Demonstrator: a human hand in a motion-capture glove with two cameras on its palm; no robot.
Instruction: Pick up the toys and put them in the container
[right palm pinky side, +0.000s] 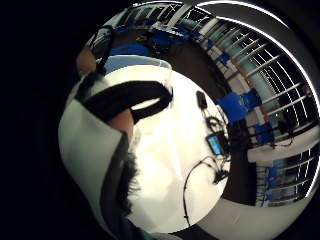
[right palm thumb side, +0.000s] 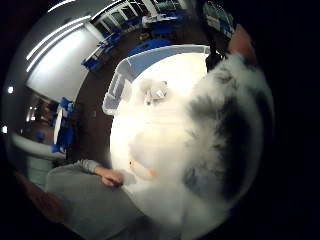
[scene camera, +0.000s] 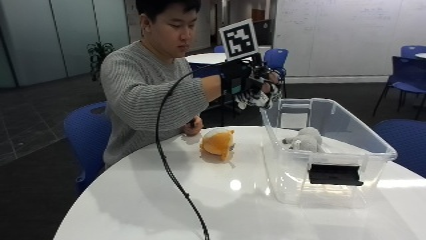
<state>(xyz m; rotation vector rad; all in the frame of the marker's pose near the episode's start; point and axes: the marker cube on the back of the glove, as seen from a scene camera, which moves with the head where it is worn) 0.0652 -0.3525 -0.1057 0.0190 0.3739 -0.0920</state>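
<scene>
In the outside view my gloved right hand (scene camera: 247, 80) is raised beside the near corner of a clear plastic container (scene camera: 293, 170) and grips a white and black fluffy toy (scene camera: 258, 99), fingers curled round it. That toy fills much of both palm views (right palm thumb side: 225, 145) (right palm pinky side: 95, 145). A grey plush toy (scene camera: 305, 139) lies inside the container (right palm thumb side: 120, 85), also visible from the thumb side (right palm thumb side: 154, 90). An orange and white toy (scene camera: 218, 144) (right palm thumb side: 141, 169) sits on the white round table (scene camera: 200, 200), just left of the container.
The person's bare left hand (scene camera: 193, 126) (right palm thumb side: 111, 178) rests at the table's far edge behind the orange toy. A phone (right palm pinky side: 201, 99), a small device with a blue screen (right palm pinky side: 215, 144) and cables lie on another part of the table. Blue chairs (scene camera: 86, 135) surround it.
</scene>
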